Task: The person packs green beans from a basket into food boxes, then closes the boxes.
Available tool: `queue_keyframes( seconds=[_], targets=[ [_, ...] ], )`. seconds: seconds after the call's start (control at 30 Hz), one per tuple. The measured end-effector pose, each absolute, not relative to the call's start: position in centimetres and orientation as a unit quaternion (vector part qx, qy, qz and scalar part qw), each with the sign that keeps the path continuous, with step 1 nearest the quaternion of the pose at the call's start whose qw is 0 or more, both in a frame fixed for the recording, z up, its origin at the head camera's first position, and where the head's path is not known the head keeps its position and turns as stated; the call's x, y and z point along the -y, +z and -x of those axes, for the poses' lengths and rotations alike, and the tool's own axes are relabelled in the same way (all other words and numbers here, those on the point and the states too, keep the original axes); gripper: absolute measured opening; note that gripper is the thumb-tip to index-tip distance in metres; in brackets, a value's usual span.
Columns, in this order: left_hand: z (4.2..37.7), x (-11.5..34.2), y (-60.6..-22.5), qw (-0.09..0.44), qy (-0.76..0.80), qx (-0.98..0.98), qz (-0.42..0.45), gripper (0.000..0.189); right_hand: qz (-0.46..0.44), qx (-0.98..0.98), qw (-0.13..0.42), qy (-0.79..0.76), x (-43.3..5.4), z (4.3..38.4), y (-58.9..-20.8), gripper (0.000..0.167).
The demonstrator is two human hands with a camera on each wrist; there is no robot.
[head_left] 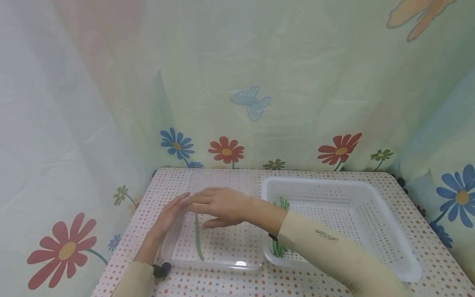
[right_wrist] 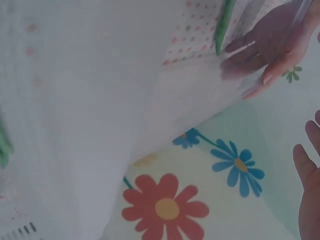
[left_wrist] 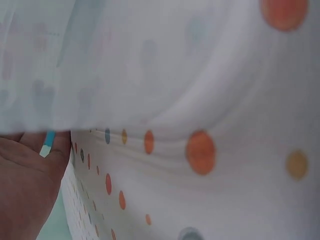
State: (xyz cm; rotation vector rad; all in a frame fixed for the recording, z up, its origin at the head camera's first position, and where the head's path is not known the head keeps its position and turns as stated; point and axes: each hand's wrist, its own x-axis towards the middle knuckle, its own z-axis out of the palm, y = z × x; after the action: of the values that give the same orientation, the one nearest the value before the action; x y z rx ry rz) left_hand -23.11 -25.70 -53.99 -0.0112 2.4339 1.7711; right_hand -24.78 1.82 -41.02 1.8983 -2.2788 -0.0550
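A clear plastic box point(head_left: 241, 264) stands on the left of the table, with one long green bean point(head_left: 199, 243) in it. Along the box's left side is my left hand point(head_left: 168, 216), its fingers straight; the right wrist view shows this hand point(right_wrist: 280, 45) partly through the clear plastic. Over the box's left part reaches my right hand point(head_left: 222, 205), with fingers extended and nothing seen in its grasp. Its fingertips overlap the left fingertips in the head view; whether they touch I cannot tell. More green beans point(head_left: 278, 249) lie at the left end of a white basket point(head_left: 393, 235).
The basket, with slotted walls, stands just right of the box, under my right forearm. A dotted cloth covers the table point(head_left: 289, 280). Behind and at the sides hangs a flowered curtain point(head_left: 297, 111). A small black object point(head_left: 162, 270) shows at my left wrist.
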Motion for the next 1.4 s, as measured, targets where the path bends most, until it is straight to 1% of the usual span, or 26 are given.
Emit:
queue_keyframes(
  seconds=[0.2, 0.43, 0.6, 0.83, 0.97, 1.17, 1.3, 1.4],
  targets=[
    [23.2, 25.8, -53.9, 0.059, 0.585, -0.809, 0.011, 0.049, -0.606, 0.79, 0.079, -0.049, -4.6, 25.2, -40.6, 0.067],
    [23.2, 25.9, -53.9, 0.056, 0.583, -0.81, 0.013, 0.046, -0.606, 0.793, 0.055, -0.037, -8.3, 25.6, -41.9, 0.067],
    [23.2, 26.0, -54.0, 0.055, 0.578, -0.814, 0.014, 0.047, -0.6, 0.796, 0.075, -0.024, -10.0, 25.8, -42.4, 0.068],
    [23.2, 25.7, -54.1, 0.059, 0.581, -0.811, 0.019, 0.046, -0.6, 0.791, 0.121, -0.007, -12.5, 26.2, -43.3, 0.068],
    [23.2, 25.6, -54.1, 0.057, 0.582, -0.811, 0.016, 0.046, -0.59, 0.796, 0.134, -0.002, -14.4, 26.6, -43.7, 0.07],
    [23.2, 25.5, -54.0, 0.054, 0.583, -0.811, 0.012, 0.044, -0.549, 0.826, 0.128, 0.007, -17.0, 26.9, -43.8, 0.073],
    [23.2, 25.5, -54.1, 0.057, 0.583, -0.81, 0.016, 0.045, -0.539, 0.835, 0.114, 0.014, -18.3, 27.0, -44.0, 0.073],
    [23.2, 25.5, -54.1, 0.057, 0.583, -0.81, 0.017, 0.045, -0.54, 0.834, 0.115, 0.022, -19.2, 27.1, -44.3, 0.072]
  ],
)
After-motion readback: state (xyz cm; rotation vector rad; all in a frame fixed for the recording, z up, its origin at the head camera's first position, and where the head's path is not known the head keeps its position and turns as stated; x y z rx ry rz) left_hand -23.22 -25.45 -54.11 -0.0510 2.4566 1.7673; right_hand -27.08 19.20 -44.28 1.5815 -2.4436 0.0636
